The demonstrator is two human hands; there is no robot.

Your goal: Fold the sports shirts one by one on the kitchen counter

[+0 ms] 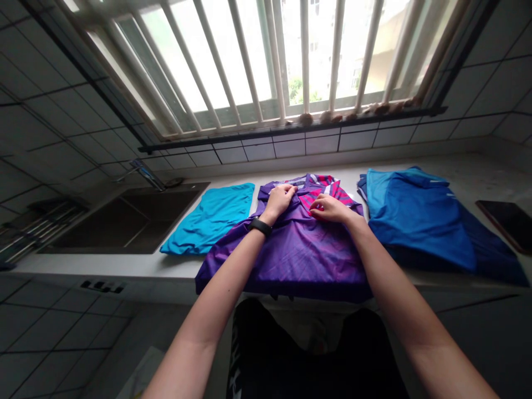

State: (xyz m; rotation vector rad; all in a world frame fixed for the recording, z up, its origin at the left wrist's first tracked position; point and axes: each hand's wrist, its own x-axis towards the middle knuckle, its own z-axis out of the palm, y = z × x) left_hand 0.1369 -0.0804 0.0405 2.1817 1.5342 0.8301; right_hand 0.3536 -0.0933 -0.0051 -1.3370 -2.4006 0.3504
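Observation:
A purple shirt (307, 255) with pink-and-white striped parts near its collar lies spread on the counter in front of me, its lower edge hanging over the front. My left hand (281, 200), with a black band on the wrist, is closed on the cloth just below the collar. To its right, my right hand (330, 209) pinches the shirt at the pink striped part. Some of the fingertips are hidden by the hands. Left of the shirt is a folded turquoise garment (214, 216). A pile of blue garments (415, 216) lies to the right.
A dark sink (112, 221) with a metal faucet (147, 174) is set into the white counter (166, 267) on the left. A phone (509, 221) lies at the far right. Behind the counter is a barred window (270, 61), with several small roundish objects (326, 117) along its sill.

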